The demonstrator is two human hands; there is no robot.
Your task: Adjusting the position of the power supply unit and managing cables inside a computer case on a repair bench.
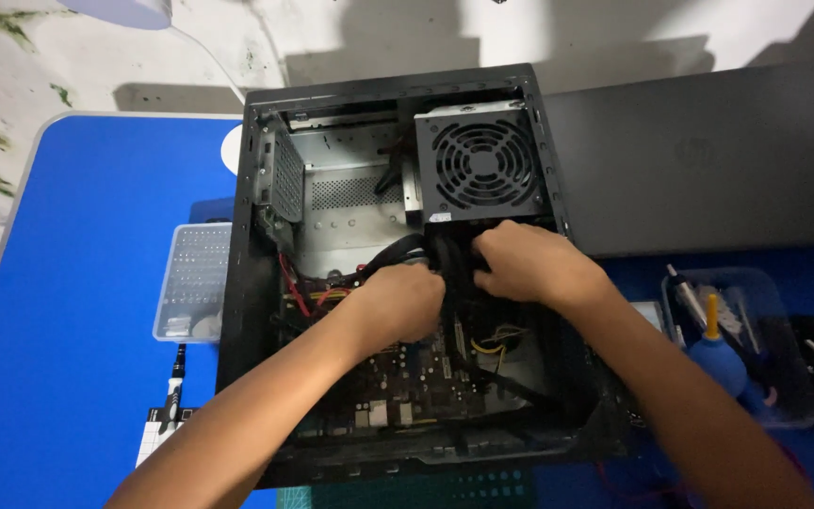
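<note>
Both hands inside open computer case [256, 236] on blue bench [68, 283].
Left hand [402, 302] and right hand [520, 264]: each grip clenched on black cable bundle [449, 259], near fan [482, 162].

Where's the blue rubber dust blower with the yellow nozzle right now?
In the head view, the blue rubber dust blower lies in the clear plastic tray on the right, beside the open black computer case.
</note>
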